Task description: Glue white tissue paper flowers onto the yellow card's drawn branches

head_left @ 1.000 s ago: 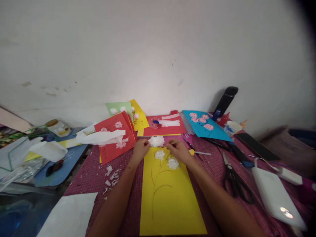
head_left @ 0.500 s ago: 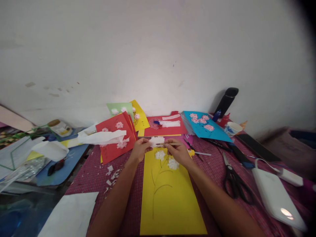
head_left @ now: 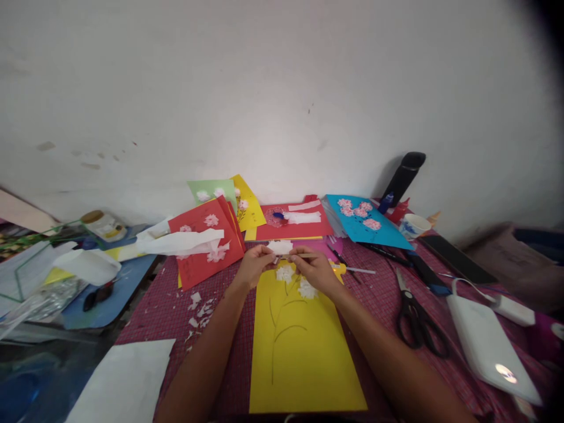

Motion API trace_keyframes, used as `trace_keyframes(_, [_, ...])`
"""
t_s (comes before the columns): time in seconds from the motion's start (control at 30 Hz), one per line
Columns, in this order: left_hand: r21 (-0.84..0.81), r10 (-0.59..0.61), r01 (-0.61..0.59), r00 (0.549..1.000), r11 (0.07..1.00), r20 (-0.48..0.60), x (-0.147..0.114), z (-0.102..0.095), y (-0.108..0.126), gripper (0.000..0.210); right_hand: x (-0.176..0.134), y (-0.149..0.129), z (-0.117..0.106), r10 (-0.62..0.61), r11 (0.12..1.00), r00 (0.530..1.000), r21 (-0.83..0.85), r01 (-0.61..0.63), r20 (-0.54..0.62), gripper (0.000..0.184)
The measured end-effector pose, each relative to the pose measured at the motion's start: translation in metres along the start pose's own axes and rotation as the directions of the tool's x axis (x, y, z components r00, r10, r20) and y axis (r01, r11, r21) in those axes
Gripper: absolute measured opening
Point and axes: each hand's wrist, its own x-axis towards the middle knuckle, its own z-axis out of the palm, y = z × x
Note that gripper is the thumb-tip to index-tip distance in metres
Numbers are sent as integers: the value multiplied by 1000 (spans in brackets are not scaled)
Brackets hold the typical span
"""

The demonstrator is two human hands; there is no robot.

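Observation:
A strip of white tissue paper (head_left: 281, 247) is held up above the far end of a yellow sheet (head_left: 308, 364). My left hand (head_left: 258, 263) pinches its left side. In my right hand (head_left: 312, 267) is a thin wooden stick (head_left: 304, 255), its tip lying against the lower edge of the tissue, close to my left fingertips. Drawn dark stems curve across the yellow sheet, and two white tissue flowers (head_left: 307, 288) sit near its top. The fingers partly hide the near edge of the tissue.
Right of the sheet lie a yellow glue gun (head_left: 339, 269), black scissors (head_left: 420, 323) and a white power bank (head_left: 491, 346). A blue card (head_left: 365, 223) and red cards (head_left: 205, 235) with flowers stand behind. Paper scraps (head_left: 200, 314) litter the left, beside white paper (head_left: 126, 379).
The fingertips have drawn closer together. The stick has turned level along the tissue's lower edge, and the tissue now stands slightly above the fingers. The whole view has shifted a little.

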Motion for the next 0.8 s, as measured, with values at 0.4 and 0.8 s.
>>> trace_keyframes(0.4, [306,100,-143,983,941,153,-3,6,-9,35,3,-6,-4,28,998,988,-52,-36,-152,35])
trace_keyframes(0.8, [759,225,-482,876,438,426,-36,14,18,18,1,-9,-9,32,990,998,138,-40,58,29])
